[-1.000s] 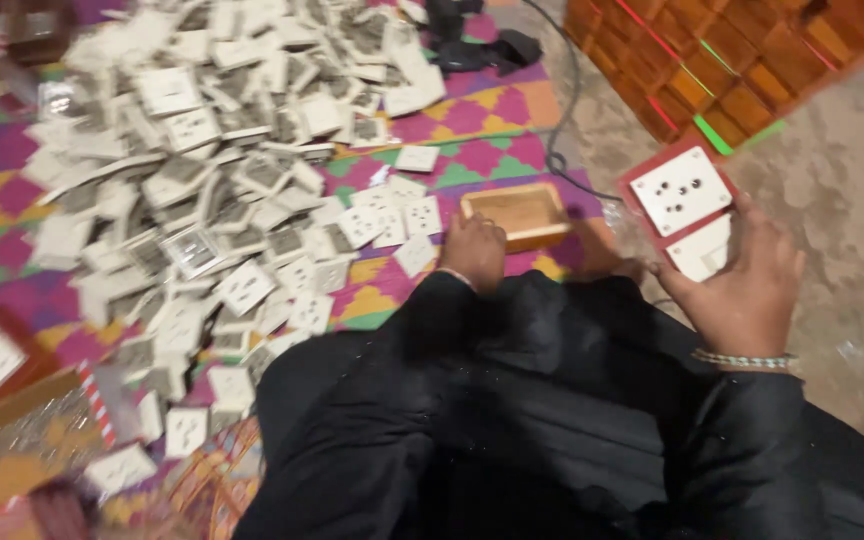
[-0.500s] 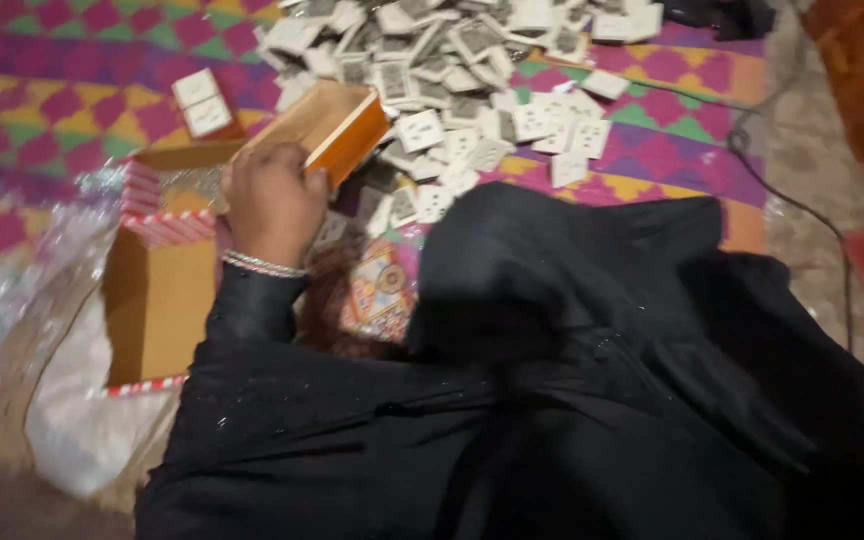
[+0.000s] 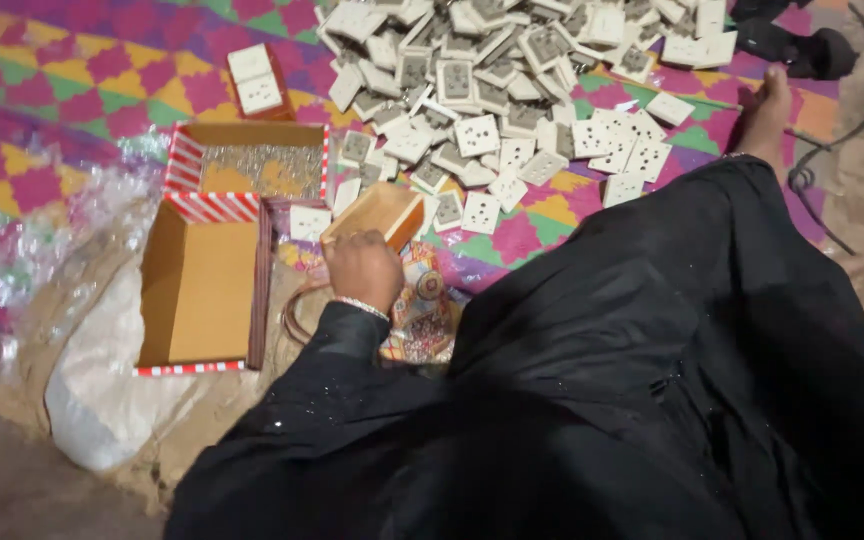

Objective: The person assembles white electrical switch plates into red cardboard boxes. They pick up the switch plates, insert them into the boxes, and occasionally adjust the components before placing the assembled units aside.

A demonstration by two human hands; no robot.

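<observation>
— What lay nearest the camera?

— A wide spread of black cloth (image 3: pixel 652 380) over the person's lap. Out of it came a black sleeve, ending in the left hand (image 3: pixel 362 268), which wore a beaded bracelet (image 3: pixel 362 306) at the wrist.

— What were its fingers doing?

— They were curled over the near edge of a small open cardboard box (image 3: pixel 380 212), grasping it. The box was tilted, its orange-brown inside facing up, and it sat just beside the pile's near edge.

— And the right hand?

— It was not in the picture at all, so I could not tell its state.

— What was around the left hand?

— To its left lay a large flat carton (image 3: pixel 202 290) with red-and-white striped edging, opened out, one half bare brown, the farther half holding something glittery. Crumpled clear plastic (image 3: pixel 82 330) lay beside and under it. Under the wrist was a patterned packet (image 3: pixel 422 310).

— Farther off?

— A heap of white switch plates (image 3: pixel 512 90) covered the colourful zigzag mat (image 3: pixel 72 90). A small red box (image 3: pixel 257 80) holding two plates stood apart on the left. At the far right a bare foot (image 3: pixel 767 110) stuck out from the cloth, near a dark cable (image 3: pixel 832 180).
</observation>
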